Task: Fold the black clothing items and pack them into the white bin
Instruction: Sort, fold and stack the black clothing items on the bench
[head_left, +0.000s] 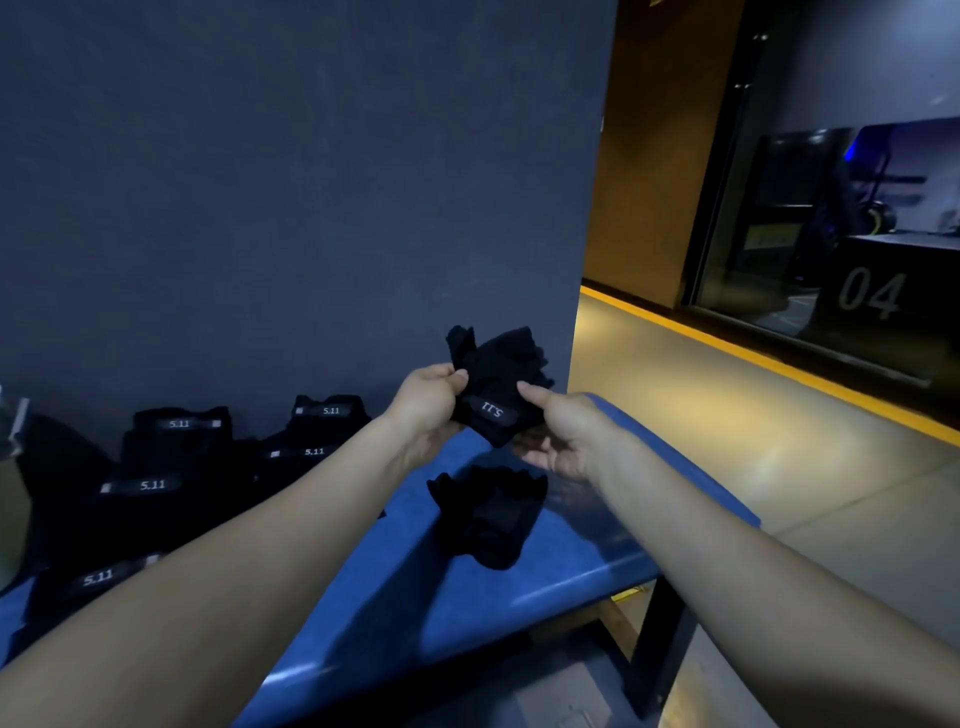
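- At the far left, a pale object (8, 499) was cut off by the frame edge; what it was could not be told
- Five "5.11" labels showed on the black pile (171, 467) against the wall; dim light merged the pieces
- The left hand (428, 410) pinched the raised black glove (496, 395) between thumb and curled fingers
- One more glove (485, 517) lay flat on the blue bench (467, 597), bare surface around it
- The right hand (558, 439) held the raised glove's other side, forefinger extended, near the bench's right edge
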